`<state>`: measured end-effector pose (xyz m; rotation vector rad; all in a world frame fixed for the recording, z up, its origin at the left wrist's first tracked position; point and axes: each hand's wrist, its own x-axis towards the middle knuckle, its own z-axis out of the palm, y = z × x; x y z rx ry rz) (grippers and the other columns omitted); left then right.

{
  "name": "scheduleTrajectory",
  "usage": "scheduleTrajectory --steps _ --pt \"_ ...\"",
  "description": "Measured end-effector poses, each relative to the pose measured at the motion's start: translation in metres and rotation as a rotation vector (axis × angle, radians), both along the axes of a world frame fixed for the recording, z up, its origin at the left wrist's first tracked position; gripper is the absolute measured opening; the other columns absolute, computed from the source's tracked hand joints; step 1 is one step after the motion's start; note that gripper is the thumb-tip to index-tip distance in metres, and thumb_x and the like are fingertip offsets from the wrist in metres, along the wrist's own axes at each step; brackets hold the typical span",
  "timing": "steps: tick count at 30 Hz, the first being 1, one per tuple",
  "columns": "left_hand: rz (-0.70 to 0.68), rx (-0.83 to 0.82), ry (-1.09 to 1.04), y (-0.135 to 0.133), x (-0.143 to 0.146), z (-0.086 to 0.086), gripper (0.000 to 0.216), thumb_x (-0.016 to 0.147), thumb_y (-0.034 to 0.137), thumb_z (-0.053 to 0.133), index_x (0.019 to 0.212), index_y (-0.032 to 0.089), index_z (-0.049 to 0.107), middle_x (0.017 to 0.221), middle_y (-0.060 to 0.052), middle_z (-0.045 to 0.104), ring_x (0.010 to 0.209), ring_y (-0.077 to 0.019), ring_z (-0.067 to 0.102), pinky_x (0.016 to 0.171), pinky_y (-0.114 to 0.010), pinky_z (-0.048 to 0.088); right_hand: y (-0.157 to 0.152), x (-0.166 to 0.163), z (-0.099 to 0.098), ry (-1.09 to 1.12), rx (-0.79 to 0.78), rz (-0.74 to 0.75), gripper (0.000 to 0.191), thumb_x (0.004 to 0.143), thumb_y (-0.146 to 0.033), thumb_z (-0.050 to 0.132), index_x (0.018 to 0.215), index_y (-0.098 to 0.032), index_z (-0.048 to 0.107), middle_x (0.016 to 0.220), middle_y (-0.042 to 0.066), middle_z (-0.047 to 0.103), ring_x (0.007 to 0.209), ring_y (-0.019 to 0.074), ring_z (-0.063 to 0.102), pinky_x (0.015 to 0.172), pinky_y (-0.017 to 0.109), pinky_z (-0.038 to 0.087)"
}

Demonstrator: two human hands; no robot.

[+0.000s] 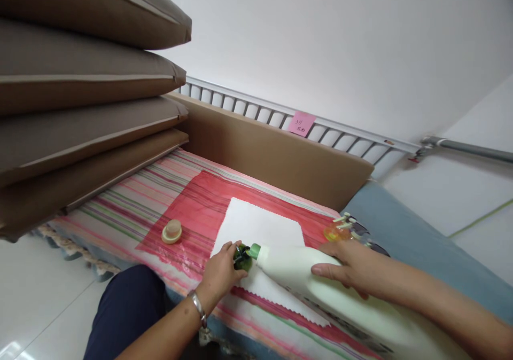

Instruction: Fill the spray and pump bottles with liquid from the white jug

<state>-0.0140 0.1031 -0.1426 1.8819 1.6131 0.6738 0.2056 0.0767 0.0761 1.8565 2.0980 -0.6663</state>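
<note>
From my remote view, I have the left hand (220,271) gripping a small green bottle (242,263) over white cloth (260,217), the right hand (345,266) clasping a large tilted bottle (292,264), green spout (254,251) at the small one.

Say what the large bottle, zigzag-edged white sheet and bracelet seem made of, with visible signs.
Large bottle: probably plastic, satiny, with rounded moulded contours. White sheet: matte, fabric or paper; its plain surface leaves that open. Silvery bracelet: likely polished metal, with bright highlights.

From the wearer's head, the single view faces forward and down, close over a long pale-green plastic bottle (328,293) at five o'clock — smooth white wall (332,45) beyond, toward one.
</note>
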Motion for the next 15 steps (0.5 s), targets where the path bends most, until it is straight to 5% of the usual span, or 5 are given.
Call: scheduleTrajectory --steps 15 --pt "0.008 -0.046 0.021 0.001 0.0004 0.0003 0.074 0.065 0.033 0.072 0.133 0.033 0.042 0.14 0.0 0.045 0.108 -0.0237 0.059 0.088 -0.029 0.044 0.0016 -0.0022 0.0011 0.016 0.005 -0.01 0.03 0.083 -0.044 0.052 0.08 -0.015 0.06 0.068 0.003 0.057 0.046 0.0114 0.051 0.038 0.02 0.036"
